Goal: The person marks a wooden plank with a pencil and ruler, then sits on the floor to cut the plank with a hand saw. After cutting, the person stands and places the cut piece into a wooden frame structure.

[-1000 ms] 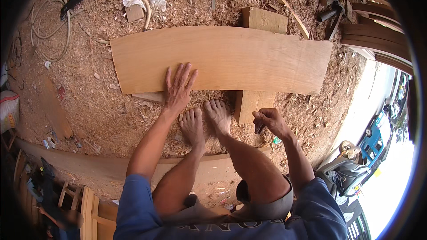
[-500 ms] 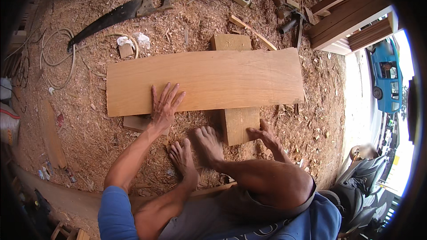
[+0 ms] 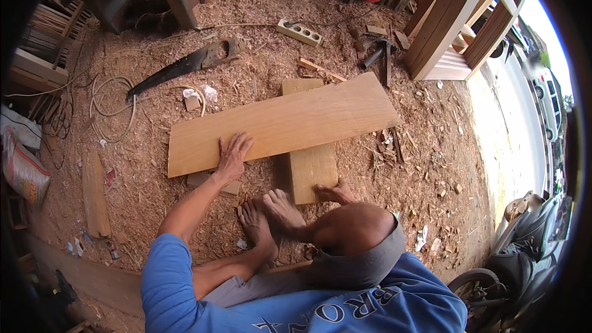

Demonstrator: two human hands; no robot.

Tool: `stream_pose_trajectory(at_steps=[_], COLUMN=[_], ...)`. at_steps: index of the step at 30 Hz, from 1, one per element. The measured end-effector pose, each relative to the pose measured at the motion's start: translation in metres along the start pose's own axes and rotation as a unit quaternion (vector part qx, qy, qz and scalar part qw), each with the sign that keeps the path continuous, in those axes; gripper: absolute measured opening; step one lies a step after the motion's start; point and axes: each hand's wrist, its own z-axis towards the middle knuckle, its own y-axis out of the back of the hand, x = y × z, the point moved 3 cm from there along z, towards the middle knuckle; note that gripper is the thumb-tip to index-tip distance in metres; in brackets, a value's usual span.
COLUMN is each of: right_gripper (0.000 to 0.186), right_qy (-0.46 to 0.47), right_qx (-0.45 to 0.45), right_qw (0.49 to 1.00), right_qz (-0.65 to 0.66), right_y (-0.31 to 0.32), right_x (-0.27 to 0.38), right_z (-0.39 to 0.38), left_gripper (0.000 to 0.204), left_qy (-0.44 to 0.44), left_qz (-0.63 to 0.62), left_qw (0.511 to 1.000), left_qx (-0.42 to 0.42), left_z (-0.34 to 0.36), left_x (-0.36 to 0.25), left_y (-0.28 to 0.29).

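Observation:
A long, wide wooden plank (image 3: 290,117) lies slantwise in front of me, its right end farther away than its left. It rests across a thick wooden block (image 3: 313,172), which sticks out beyond both of the plank's long edges. My left hand (image 3: 233,155) lies on the plank's near edge, left of its middle, with the fingers stretched out flat. At the block's near right corner, my right hand (image 3: 335,193) grips the end; some of its fingers are hidden. A smaller wood piece (image 3: 229,189) lies partly under the plank's near edge, beside my left wrist.
Wood shavings cover the ground. Beyond the plank lie a handsaw (image 3: 185,66), a coiled cable (image 3: 114,108), a power strip (image 3: 299,32) and a hammer (image 3: 375,53). Wooden frames (image 3: 447,21) stand at the far right. My bare feet (image 3: 258,222) are close to the block.
The plank has turned, its right end swinging away from me. The block has shifted a little with my right hand still at its end. My left hand stays on the plank. The view has moved too.

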Motion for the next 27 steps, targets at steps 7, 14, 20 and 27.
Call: stream_pose_trajectory(at_steps=[7, 14, 20, 27], right_gripper=[0.069, 0.086, 0.098, 0.096], right_qy=[0.012, 0.03, 0.166, 0.177], right_qx=[0.001, 0.004, -0.002, 0.023], right_qw=[1.0, 0.999, 0.982, 0.965], right_qz=[0.009, 0.031, -0.084, -0.195], right_y=[-0.005, 0.009, -0.003, -0.062], right_x=[-0.001, 0.001, 0.063, 0.114], right_z=[0.004, 0.01, 0.002, -0.02], left_gripper=[0.091, 0.096, 0.096, 0.092], left_qy=[-0.005, 0.012, 0.039, 0.01], left_qz=[0.079, 0.068, 0.054, 0.12], left_qw=[0.996, 0.997, 0.997, 0.99], left_qx=[0.042, 0.025, -0.026, -0.067], left_z=[-0.002, 0.0, -0.02, -0.046], left_x=[0.0, 0.014, 0.032, 0.065], left_y=[0.012, 0.009, 0.028, 0.065])
